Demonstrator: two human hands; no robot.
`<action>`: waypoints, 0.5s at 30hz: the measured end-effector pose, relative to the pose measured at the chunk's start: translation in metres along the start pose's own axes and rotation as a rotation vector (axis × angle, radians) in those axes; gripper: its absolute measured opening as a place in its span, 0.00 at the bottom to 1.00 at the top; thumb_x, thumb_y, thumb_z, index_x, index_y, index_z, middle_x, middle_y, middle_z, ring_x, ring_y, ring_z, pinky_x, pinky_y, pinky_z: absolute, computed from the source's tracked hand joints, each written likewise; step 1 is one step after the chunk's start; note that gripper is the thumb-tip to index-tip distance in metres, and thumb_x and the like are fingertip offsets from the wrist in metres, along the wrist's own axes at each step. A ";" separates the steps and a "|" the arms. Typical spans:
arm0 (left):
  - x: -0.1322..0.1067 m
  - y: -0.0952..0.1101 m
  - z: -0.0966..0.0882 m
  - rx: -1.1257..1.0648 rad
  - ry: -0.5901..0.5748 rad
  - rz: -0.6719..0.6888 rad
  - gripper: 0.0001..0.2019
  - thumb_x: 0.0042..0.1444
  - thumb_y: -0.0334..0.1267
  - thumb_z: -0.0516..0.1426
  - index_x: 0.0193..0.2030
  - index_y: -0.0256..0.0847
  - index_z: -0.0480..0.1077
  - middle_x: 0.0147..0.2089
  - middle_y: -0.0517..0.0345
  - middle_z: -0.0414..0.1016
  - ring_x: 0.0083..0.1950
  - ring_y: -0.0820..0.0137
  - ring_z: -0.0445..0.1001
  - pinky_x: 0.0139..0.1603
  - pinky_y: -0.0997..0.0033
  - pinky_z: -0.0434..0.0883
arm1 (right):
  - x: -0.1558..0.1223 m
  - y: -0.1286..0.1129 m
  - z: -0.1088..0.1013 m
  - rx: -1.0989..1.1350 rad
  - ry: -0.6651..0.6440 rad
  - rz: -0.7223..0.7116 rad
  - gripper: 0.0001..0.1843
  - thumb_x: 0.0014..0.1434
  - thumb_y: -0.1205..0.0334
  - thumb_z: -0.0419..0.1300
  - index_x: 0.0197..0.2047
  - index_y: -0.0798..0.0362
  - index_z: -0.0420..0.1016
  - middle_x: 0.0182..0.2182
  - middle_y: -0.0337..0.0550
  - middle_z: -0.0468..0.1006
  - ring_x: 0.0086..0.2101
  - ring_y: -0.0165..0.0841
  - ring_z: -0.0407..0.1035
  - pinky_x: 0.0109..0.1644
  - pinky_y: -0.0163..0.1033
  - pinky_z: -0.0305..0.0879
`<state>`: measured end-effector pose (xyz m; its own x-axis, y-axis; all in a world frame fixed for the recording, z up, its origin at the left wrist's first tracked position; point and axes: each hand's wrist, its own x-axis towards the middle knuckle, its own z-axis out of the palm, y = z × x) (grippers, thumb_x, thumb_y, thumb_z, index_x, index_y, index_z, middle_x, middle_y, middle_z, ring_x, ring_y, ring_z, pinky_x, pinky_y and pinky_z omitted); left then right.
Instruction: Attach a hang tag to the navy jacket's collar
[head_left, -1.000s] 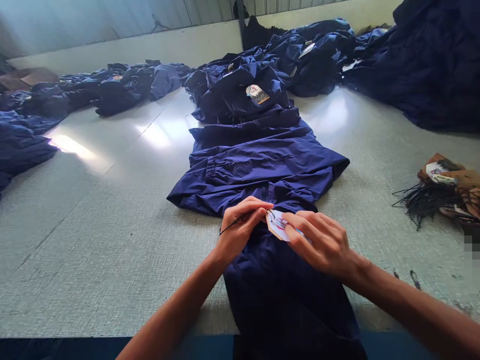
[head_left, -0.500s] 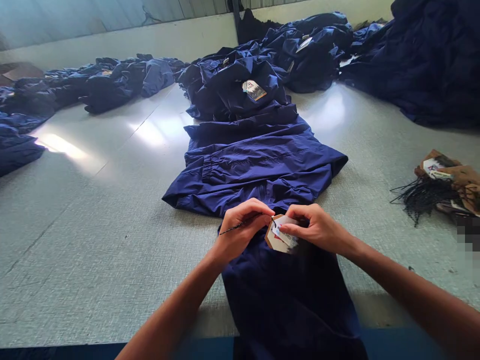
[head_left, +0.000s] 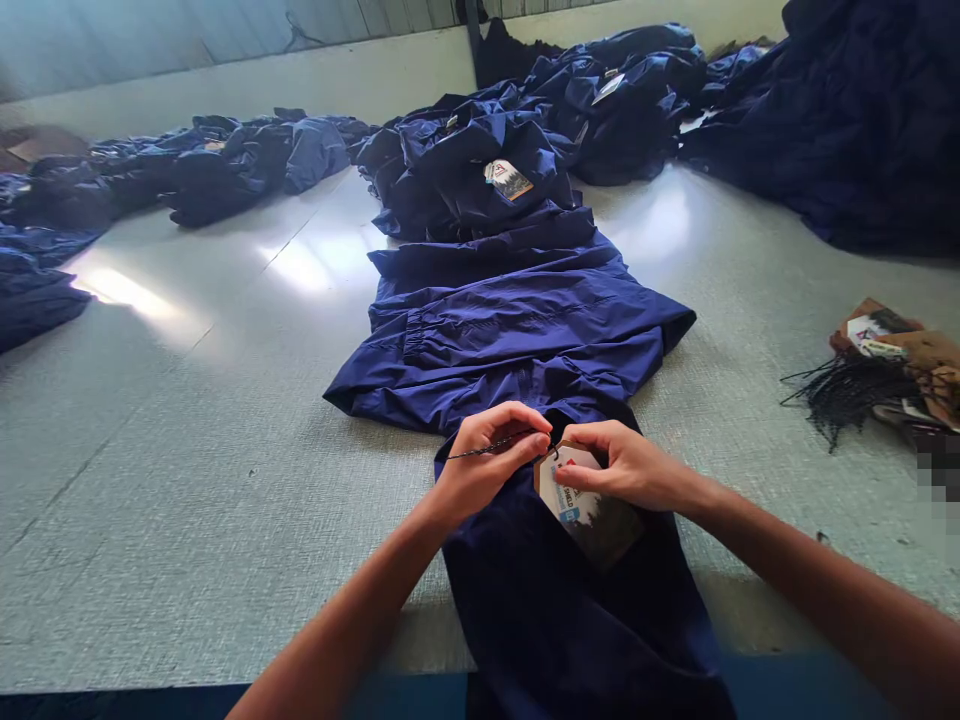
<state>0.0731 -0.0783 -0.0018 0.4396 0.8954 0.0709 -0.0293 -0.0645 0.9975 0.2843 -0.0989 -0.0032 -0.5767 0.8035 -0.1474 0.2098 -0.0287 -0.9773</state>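
A navy blue garment [head_left: 517, 330] lies flat on the grey table [head_left: 187, 430], its near end hanging over the front edge. My left hand [head_left: 484, 465] is closed in a pinch on a thin black string [head_left: 480, 449] that runs to a cardboard hang tag [head_left: 585, 500]. My right hand [head_left: 626, 465] grips the top of that tag, thumb and fingers pressed together. The tag lies face up on the garment's near part, with printed red and blue marks showing.
A stack of folded navy garments with a tag [head_left: 508, 180] sits behind the flat one. More navy garments lie at the far left [head_left: 225, 165] and in a heap at the far right [head_left: 862, 120]. A bundle of black strings and brown tags [head_left: 877, 375] rests at the right.
The hang tag has turned face up and lies flatter on the garment. My right hand shifted its grip to the tag's top; my left hand keeps pinching the string.
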 end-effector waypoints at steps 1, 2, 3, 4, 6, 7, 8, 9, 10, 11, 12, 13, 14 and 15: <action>0.000 -0.001 0.001 -0.015 0.010 -0.020 0.05 0.57 0.37 0.66 0.37 0.38 0.77 0.35 0.58 0.77 0.35 0.75 0.75 0.37 0.78 0.72 | 0.000 0.000 0.000 0.001 -0.007 0.000 0.14 0.62 0.53 0.63 0.33 0.54 0.68 0.26 0.33 0.61 0.26 0.24 0.54 0.28 0.31 0.52; 0.000 -0.002 0.001 -0.036 0.025 -0.037 0.06 0.56 0.37 0.66 0.36 0.38 0.77 0.34 0.58 0.77 0.34 0.75 0.75 0.37 0.78 0.72 | 0.000 0.000 0.001 -0.003 -0.015 0.003 0.13 0.62 0.54 0.62 0.32 0.54 0.67 0.26 0.32 0.60 0.26 0.24 0.54 0.27 0.31 0.52; 0.001 -0.003 0.002 -0.069 0.048 -0.049 0.06 0.56 0.38 0.67 0.36 0.38 0.77 0.33 0.59 0.77 0.33 0.76 0.75 0.37 0.78 0.72 | 0.000 0.000 0.001 -0.012 -0.025 0.010 0.13 0.62 0.56 0.62 0.32 0.54 0.66 0.26 0.32 0.60 0.26 0.24 0.53 0.27 0.31 0.51; 0.002 -0.003 0.003 -0.116 0.078 -0.058 0.07 0.55 0.38 0.67 0.35 0.38 0.77 0.33 0.60 0.77 0.33 0.77 0.74 0.37 0.79 0.72 | 0.000 -0.001 0.001 -0.023 -0.030 0.017 0.12 0.62 0.58 0.61 0.31 0.53 0.65 0.25 0.32 0.59 0.25 0.24 0.53 0.27 0.31 0.51; 0.004 -0.005 0.004 -0.239 0.148 -0.082 0.10 0.52 0.38 0.69 0.38 0.38 0.76 0.32 0.61 0.76 0.30 0.78 0.74 0.35 0.79 0.72 | 0.001 -0.001 0.002 -0.032 -0.037 0.025 0.12 0.62 0.60 0.61 0.30 0.53 0.63 0.25 0.31 0.58 0.25 0.24 0.52 0.26 0.31 0.51; 0.005 -0.005 0.004 -0.301 0.179 -0.095 0.12 0.50 0.38 0.70 0.39 0.38 0.76 0.32 0.62 0.76 0.29 0.78 0.74 0.34 0.79 0.72 | 0.001 0.000 0.003 -0.029 -0.037 0.026 0.11 0.62 0.60 0.60 0.30 0.53 0.63 0.25 0.31 0.58 0.25 0.24 0.51 0.26 0.31 0.51; 0.006 -0.005 0.004 -0.352 0.200 -0.109 0.14 0.49 0.39 0.71 0.40 0.38 0.76 0.32 0.62 0.76 0.29 0.78 0.73 0.33 0.79 0.72 | 0.001 0.001 0.003 -0.022 -0.032 0.025 0.11 0.62 0.60 0.60 0.31 0.53 0.63 0.25 0.31 0.58 0.25 0.24 0.51 0.27 0.31 0.51; 0.007 -0.005 0.004 -0.386 0.208 -0.122 0.15 0.48 0.39 0.71 0.40 0.38 0.76 0.32 0.61 0.76 0.28 0.78 0.73 0.32 0.79 0.72 | 0.001 0.001 0.004 -0.013 -0.024 0.020 0.11 0.62 0.59 0.60 0.31 0.53 0.63 0.25 0.31 0.57 0.25 0.24 0.51 0.27 0.31 0.51; 0.008 -0.005 0.004 -0.401 0.205 -0.132 0.16 0.47 0.39 0.71 0.41 0.38 0.76 0.32 0.60 0.77 0.28 0.78 0.73 0.33 0.78 0.73 | 0.002 0.002 0.005 -0.008 -0.015 0.016 0.12 0.62 0.59 0.60 0.31 0.53 0.63 0.25 0.31 0.57 0.25 0.24 0.51 0.27 0.31 0.51; 0.008 -0.005 0.004 -0.404 0.197 -0.137 0.16 0.47 0.40 0.71 0.41 0.37 0.77 0.33 0.59 0.78 0.28 0.78 0.74 0.33 0.78 0.73 | 0.002 0.003 0.006 -0.007 -0.009 0.014 0.13 0.62 0.58 0.60 0.31 0.53 0.63 0.25 0.31 0.57 0.25 0.24 0.50 0.27 0.31 0.51; 0.008 -0.005 0.004 -0.396 0.185 -0.138 0.16 0.48 0.40 0.71 0.41 0.37 0.78 0.34 0.58 0.78 0.29 0.78 0.74 0.34 0.77 0.73 | 0.003 0.004 0.007 -0.006 -0.004 0.015 0.13 0.62 0.57 0.61 0.30 0.53 0.62 0.25 0.31 0.57 0.25 0.25 0.50 0.27 0.31 0.51; 0.007 -0.005 0.005 -0.378 0.172 -0.137 0.15 0.49 0.41 0.71 0.42 0.38 0.79 0.36 0.57 0.79 0.30 0.77 0.74 0.35 0.77 0.73 | 0.003 0.005 0.007 -0.003 -0.002 0.016 0.14 0.62 0.57 0.61 0.30 0.53 0.62 0.26 0.32 0.56 0.25 0.25 0.50 0.27 0.31 0.51; 0.006 -0.005 0.005 -0.351 0.163 -0.132 0.14 0.51 0.41 0.70 0.43 0.38 0.80 0.37 0.56 0.80 0.30 0.77 0.74 0.36 0.76 0.74 | 0.003 0.005 0.007 0.000 -0.005 0.017 0.13 0.63 0.56 0.60 0.31 0.53 0.63 0.26 0.32 0.56 0.26 0.25 0.50 0.28 0.31 0.51; 0.005 -0.006 0.005 -0.316 0.158 -0.123 0.13 0.53 0.42 0.68 0.43 0.38 0.81 0.37 0.55 0.80 0.31 0.77 0.74 0.37 0.76 0.73 | 0.003 0.006 0.007 0.003 -0.010 0.014 0.13 0.63 0.56 0.60 0.31 0.53 0.63 0.26 0.32 0.57 0.26 0.25 0.50 0.28 0.31 0.51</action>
<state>0.0800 -0.0755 -0.0075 0.3135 0.9466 -0.0752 -0.2716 0.1652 0.9481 0.2780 -0.1011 -0.0106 -0.5814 0.7972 -0.1628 0.2157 -0.0419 -0.9755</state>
